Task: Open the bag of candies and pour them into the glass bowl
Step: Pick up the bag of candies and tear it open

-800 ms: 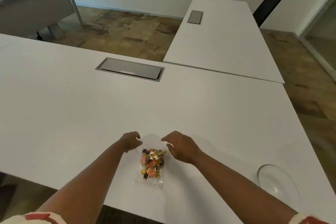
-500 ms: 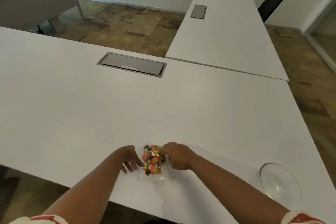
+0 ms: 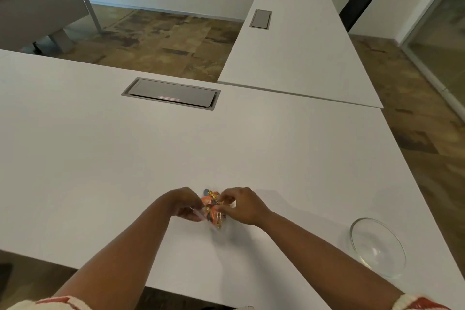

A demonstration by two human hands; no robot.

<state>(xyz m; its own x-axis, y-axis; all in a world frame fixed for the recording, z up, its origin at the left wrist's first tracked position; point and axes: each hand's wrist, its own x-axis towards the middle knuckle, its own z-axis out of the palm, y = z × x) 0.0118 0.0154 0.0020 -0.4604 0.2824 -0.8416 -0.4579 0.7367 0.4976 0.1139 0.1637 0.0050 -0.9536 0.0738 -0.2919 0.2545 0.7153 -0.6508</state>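
Bag of candies point(image 3: 212, 210), lower centre of frame, just off the white tabletop point(image 3: 100, 171), pinched on its left by the left hand point(image 3: 185, 205) and on its right by the right hand point(image 3: 242, 205). Best pulled apart evenly at the seam, mouth kept up. Long axis seemingly top-to-bottom in frame; blurred. Glass bowl point(image 3: 377, 246) well apart, lower right, empty.

I'm seeing a clear bag of candies point(image 3: 212, 209) showing orange, gold and a few dark blue wrappers. The glass bowl point(image 3: 377, 246) is looking colourless and see-through on the plain white desk point(image 3: 100, 158). The cable hatch point(image 3: 171, 93) is reading grey, the floor point(image 3: 163, 40) mottled brown, the chair point(image 3: 362, 0) black, and my sleeve cuffs point(image 3: 50, 303) cream with red patterning.
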